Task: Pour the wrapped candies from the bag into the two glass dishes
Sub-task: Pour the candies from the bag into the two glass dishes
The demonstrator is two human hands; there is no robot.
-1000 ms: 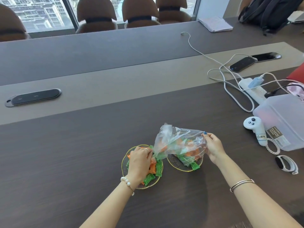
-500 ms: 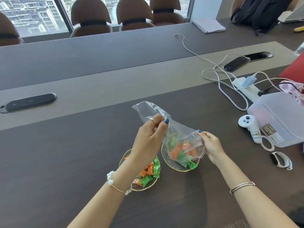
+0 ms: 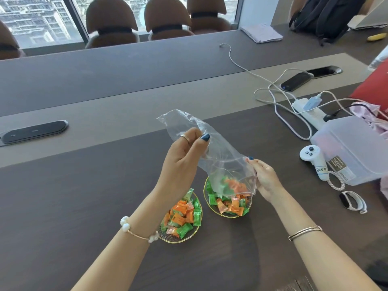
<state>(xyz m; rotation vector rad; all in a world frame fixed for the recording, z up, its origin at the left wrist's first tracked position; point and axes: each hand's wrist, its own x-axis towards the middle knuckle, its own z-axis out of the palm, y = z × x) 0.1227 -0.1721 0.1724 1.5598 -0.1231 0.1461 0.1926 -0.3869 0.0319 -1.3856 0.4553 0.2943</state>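
I am at a long dark tabletop [image 3: 63, 206] with a pale strip running across its middle. Brown chairs [image 3: 111, 24] stand along the far edge, in front of a big window. Near the right edge lie white cables [image 3: 279, 106], a white controller [image 3: 312, 159] and a cloudy plastic box [image 3: 354, 150].

The bag [image 3: 214, 156] is clear and crinkly. It hangs tilted, high end to the left, with its open mouth low over the right dish [image 3: 227, 214]. A few orange and green candies [image 3: 233, 185] are at its mouth. The right dish has candies piled in it. The left dish [image 3: 180, 238] sits just beside it, nearer the front edge, also full of orange and green candies.

My left hand [image 3: 184, 160] is raised, and its grip is pinched closed on the bag's high end. My right hand [image 3: 264, 178] is lower, its fingers pinching the bag's mouth at the right side.
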